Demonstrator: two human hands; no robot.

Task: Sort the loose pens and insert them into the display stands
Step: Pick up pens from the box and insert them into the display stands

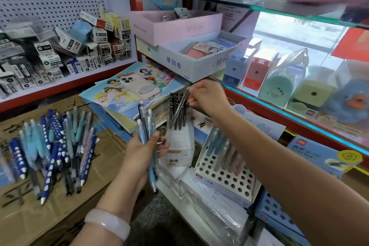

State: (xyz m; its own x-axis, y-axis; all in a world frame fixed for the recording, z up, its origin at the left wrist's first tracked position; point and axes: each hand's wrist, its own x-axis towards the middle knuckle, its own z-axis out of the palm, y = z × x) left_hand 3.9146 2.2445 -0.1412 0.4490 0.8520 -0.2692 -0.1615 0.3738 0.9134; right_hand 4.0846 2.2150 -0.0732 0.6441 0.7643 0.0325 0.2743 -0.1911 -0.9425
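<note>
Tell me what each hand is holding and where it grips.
The left hand grips a bunch of blue pens around their middle. The right hand pinches the top end of one dark pen at the clear stand.

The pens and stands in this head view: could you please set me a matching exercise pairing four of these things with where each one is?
Things:
1. loose pens
2. bunch of blue pens
3. dark pen
4. pastel pens

Places:
A. standing in the white stand with round holes
B. pinched by the right hand over the clear stand
C. piled on the cardboard box
D. gripped in the left hand

Pairs: 1-C, 2-D, 3-B, 4-A
</note>
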